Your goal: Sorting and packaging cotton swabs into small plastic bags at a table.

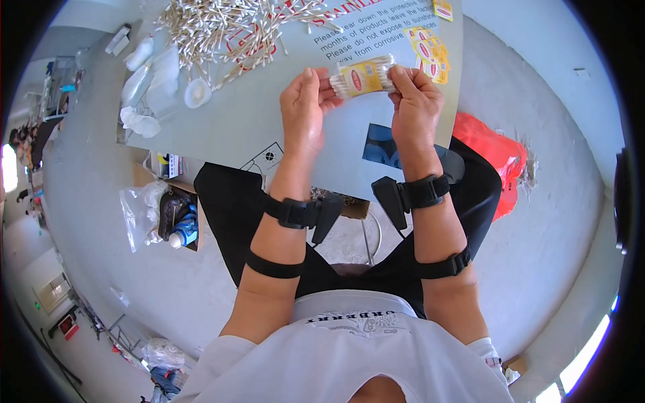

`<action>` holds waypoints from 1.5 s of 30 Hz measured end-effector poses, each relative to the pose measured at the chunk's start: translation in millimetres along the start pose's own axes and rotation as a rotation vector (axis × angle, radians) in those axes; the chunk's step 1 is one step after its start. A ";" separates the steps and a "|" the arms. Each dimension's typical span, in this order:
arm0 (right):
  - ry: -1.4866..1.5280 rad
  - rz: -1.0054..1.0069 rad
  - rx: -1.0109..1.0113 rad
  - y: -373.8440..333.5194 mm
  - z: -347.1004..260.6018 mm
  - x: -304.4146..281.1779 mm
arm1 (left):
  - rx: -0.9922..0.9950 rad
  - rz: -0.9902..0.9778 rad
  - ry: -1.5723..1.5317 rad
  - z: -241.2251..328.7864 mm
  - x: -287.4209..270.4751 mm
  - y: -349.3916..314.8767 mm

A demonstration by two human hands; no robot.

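Both bare forearms reach forward over the table's (228,127) near edge, angling slightly inward toward the hands. Hands about level, clearly apart, above the table surface. Left hand (306,104): toward the middle, well in from the left edge; palm turned inward, thumb raised and parted from the fingers, which extend rightward with a loose curl. Right hand (417,101): near the right edge; thumb and bent forefinger brought together, other fingers curled. Both wrists roughly in line with their forearms.

Table (215,131): swab pile (208,30) left, labels (430,54) right; held packet (363,77) between.
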State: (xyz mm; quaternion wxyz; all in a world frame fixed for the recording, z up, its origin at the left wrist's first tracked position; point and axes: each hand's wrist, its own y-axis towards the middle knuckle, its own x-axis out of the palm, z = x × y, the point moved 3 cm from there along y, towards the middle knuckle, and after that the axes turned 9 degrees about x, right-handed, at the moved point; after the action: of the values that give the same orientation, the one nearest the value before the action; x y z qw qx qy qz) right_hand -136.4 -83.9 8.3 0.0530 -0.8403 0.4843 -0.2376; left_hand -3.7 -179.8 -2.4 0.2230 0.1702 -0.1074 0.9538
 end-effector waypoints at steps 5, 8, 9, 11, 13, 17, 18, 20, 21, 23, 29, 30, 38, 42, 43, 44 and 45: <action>0.049 -0.011 0.055 -12.7 11.6 3.1 | 0.029 0.088 0.083 -0.2 22.2 -10.9; 0.024 -0.041 0.083 -22.6 2.7 10.3 | 0.229 0.185 0.283 -2.4 21.2 -5.8; -0.007 -0.052 0.082 -23.2 -0.1 10.0 | 0.228 0.184 0.283 -3.3 21.2 -5.9; -0.122 -0.039 -0.042 -24.3 -6.2 17.1 | 0.290 0.192 0.374 -2.7 20.4 -6.9; -0.237 -0.026 -0.166 -22.4 -8.7 16.8 | 0.297 0.171 0.362 -2.6 25.2 -10.1; -0.332 -0.009 -0.233 -18.7 -12.0 8.5 | 0.255 0.130 0.244 -6.4 22.3 -11.6; -0.358 0.011 -0.242 -19.6 -14.4 8.0 | 0.254 0.130 0.243 -5.3 21.5 -11.8; -0.419 0.018 -0.308 -20.1 -15.2 8.2 | 0.107 0.132 0.101 -7.8 19.9 -12.2; -0.480 0.027 -0.373 -20.8 -16.2 8.5 | 0.106 0.131 0.101 -5.9 21.9 -12.6; -0.492 0.043 -0.475 -20.1 -13.2 8.2 | 0.066 0.172 0.074 -3.5 25.0 -13.4; -0.316 -0.016 -0.234 -13.7 -5.3 4.9 | 0.055 0.174 0.062 -3.9 24.0 -11.8; -0.312 -0.062 -0.179 -12.8 -3.7 5.8 | 0.056 0.175 0.063 -7.3 20.4 -11.1; -0.204 0.155 -0.305 -10.5 -0.2 -4.4 | 0.255 0.191 0.380 -6.7 17.8 1.5; -0.103 0.199 -0.260 0.9 -4.9 -18.4 | 0.275 0.136 0.544 -2.4 0.3 12.3; -0.111 0.204 -0.269 2.3 -6.5 -20.5 | 0.274 0.135 0.545 -2.3 -2.8 13.9; -0.111 0.205 -0.268 3.1 -8.7 -25.0 | 0.346 0.128 0.661 0.5 -4.8 15.8; -0.094 0.208 -0.216 3.9 -10.6 -29.6 | 0.419 0.122 0.777 4.2 -5.5 16.9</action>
State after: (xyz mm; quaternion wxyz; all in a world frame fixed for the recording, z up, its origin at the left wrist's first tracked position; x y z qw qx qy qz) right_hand -156.6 -59.6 6.0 0.0092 -0.7965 0.5886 -0.1376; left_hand -5.6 -197.9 -2.8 0.1510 -0.1661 0.1700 0.9595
